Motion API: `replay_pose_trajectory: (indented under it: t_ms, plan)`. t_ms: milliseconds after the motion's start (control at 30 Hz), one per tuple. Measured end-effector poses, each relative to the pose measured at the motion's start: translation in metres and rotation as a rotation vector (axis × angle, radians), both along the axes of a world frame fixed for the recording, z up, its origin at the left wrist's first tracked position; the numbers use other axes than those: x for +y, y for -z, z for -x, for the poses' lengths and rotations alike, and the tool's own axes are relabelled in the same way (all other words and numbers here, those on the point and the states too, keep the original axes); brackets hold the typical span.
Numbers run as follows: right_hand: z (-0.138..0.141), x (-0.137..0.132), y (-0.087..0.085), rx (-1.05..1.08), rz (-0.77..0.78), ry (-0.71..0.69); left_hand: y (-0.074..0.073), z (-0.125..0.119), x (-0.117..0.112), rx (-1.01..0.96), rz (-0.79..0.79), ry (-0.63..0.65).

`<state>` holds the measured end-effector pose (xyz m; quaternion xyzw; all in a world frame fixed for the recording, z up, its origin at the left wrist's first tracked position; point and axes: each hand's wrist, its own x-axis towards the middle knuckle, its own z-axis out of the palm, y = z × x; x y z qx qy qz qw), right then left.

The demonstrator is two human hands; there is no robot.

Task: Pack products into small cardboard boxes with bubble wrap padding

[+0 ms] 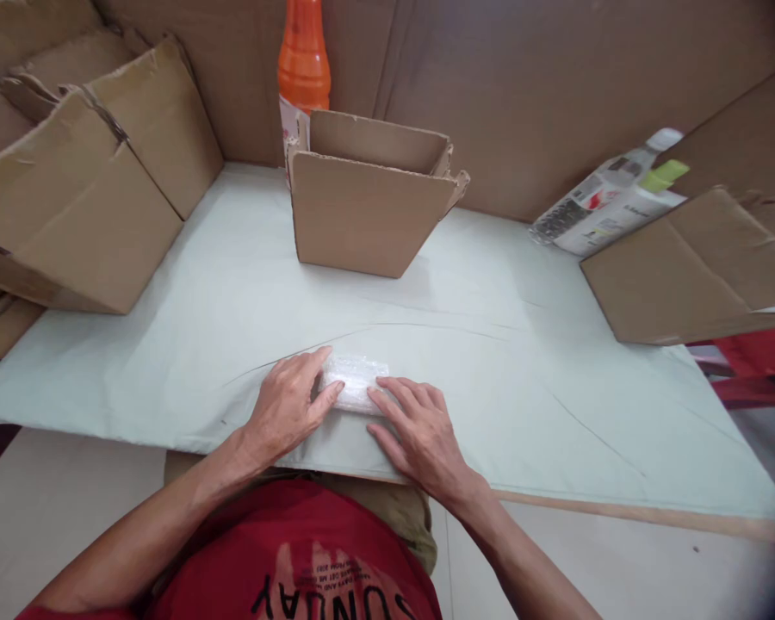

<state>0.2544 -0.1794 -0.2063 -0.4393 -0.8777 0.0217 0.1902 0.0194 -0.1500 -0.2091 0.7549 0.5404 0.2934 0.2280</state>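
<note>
A small item wrapped in clear bubble wrap [355, 381] lies on the pale green sheet [491, 344] near the table's front edge. My left hand [290, 405] rests on its left end, fingers curled over the wrap and pressing it down. From the right, my right hand [419, 426] touches the bundle with its fingers stretched flat along the sheet. An open brown cardboard box [368, 202] stands upright beyond the bundle, towards the back of the table.
Flattened and folded cardboard boxes [83, 181] pile up at the left, another cardboard piece [691, 267] at the right. An orange bottle [304, 60] stands behind the open box. White plastic bottles [610, 202] lie at the back right. Cardboard walls close the back.
</note>
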Motion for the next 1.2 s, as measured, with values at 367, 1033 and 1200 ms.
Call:
replay_pose_trajectory:
  t_ms: [367,1033,1200]
  plan:
    - [0.01,0.01,0.002,0.456,0.233,0.174,-0.003,-0.015,-0.03,-0.939,0.622,-0.154]
    - [0.023,0.01,0.0,1.307,1.027,0.257,-0.008,-0.029,-0.013,-1.072,0.513,-0.222]
    - [0.025,0.013,-0.004,1.403,1.046,0.29,-0.001,-0.033,-0.004,-1.009,0.507,-0.185]
